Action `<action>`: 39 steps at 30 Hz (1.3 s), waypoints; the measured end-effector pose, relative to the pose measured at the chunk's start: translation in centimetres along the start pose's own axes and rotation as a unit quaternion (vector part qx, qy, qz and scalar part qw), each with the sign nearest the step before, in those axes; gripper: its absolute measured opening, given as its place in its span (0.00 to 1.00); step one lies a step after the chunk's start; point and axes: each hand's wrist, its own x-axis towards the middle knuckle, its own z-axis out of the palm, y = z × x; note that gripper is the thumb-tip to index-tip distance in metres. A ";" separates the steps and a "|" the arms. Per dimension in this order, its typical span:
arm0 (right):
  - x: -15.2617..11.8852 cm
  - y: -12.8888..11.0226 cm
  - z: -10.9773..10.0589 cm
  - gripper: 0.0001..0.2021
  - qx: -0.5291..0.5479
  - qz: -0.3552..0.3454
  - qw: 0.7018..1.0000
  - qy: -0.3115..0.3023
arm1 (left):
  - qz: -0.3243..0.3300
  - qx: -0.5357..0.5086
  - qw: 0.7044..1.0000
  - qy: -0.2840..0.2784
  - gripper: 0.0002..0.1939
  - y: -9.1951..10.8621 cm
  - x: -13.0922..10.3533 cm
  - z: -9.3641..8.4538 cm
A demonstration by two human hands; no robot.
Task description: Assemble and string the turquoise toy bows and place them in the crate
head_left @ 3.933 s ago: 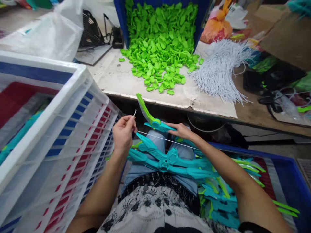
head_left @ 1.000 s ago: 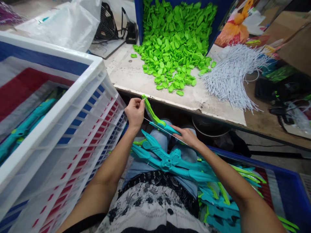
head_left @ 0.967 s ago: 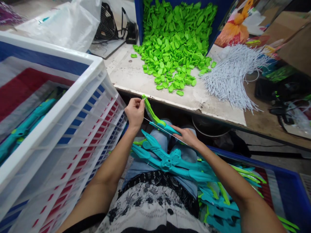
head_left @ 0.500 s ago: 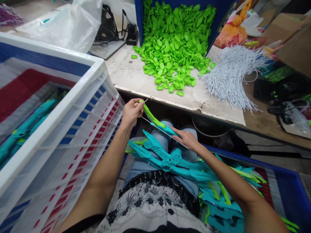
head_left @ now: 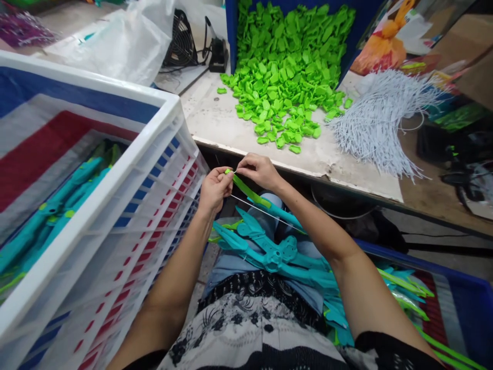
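Note:
My left hand (head_left: 214, 191) is closed on the tip of a toy bow's bright green limb (head_left: 252, 193). Close beside it, my right hand (head_left: 262, 172) pinches the end of a white string at that tip; fingers partly hide the string end. The limb joins a teal section (head_left: 283, 209) that runs behind my right forearm. Below it the white string (head_left: 262, 209) stretches taut along the bow. Across my lap lie teal bow parts (head_left: 275, 254), under the held bow.
A white crate (head_left: 171, 110) with teal pieces stands at my left. On the table (head_left: 215, 121), green plastic pieces (head_left: 288, 97) spill from a blue bin beside a bundle of white strings (head_left: 379, 126). A blue tray (head_left: 466, 288) holding teal and green parts sits at my right.
My right hand has left the bow's teal section and moved up and left to the limb's tip, where it pinches the string end. My left hand keeps its hold.

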 end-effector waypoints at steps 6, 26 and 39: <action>-0.4 -0.8 1.1 0.08 -0.069 -0.006 0.997 0.036 | -0.008 0.096 0.995 0.021 0.17 -0.1 -0.2 -0.3; -2.8 -4.5 5.1 0.08 -0.009 -0.013 0.972 0.233 | 0.062 0.144 0.987 0.036 0.08 4.4 1.4 0.6; -0.6 -4.4 5.2 0.08 0.152 0.079 0.928 0.330 | -0.073 -0.017 0.997 -0.023 0.13 4.5 0.5 0.5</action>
